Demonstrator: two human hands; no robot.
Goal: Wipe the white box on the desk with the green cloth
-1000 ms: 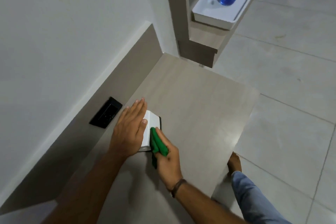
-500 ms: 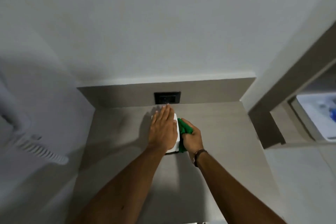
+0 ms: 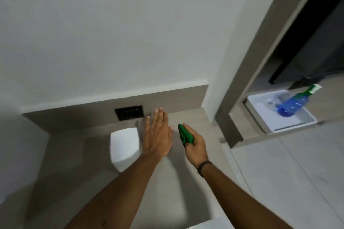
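The white box (image 3: 125, 146) lies on the grey-brown desk (image 3: 163, 182), left of both hands and uncovered. My left hand (image 3: 158, 135) hovers flat just right of the box, fingers straight and together, holding nothing. My right hand (image 3: 195, 145) is further right, closed around the folded green cloth (image 3: 184, 134), which sticks out past the thumb. The cloth is apart from the box.
A black wall socket (image 3: 129, 113) sits in the desk's back panel behind the box. To the right, a white tray (image 3: 290, 123) on a lower shelf holds a blue spray bottle (image 3: 292, 105). Tiled floor (image 3: 288, 173) lies right of the desk.
My left hand has lifted off the box and shifted right, so the box now shows fully. My right hand with the cloth has come away from the box's side. The camera view has shifted.
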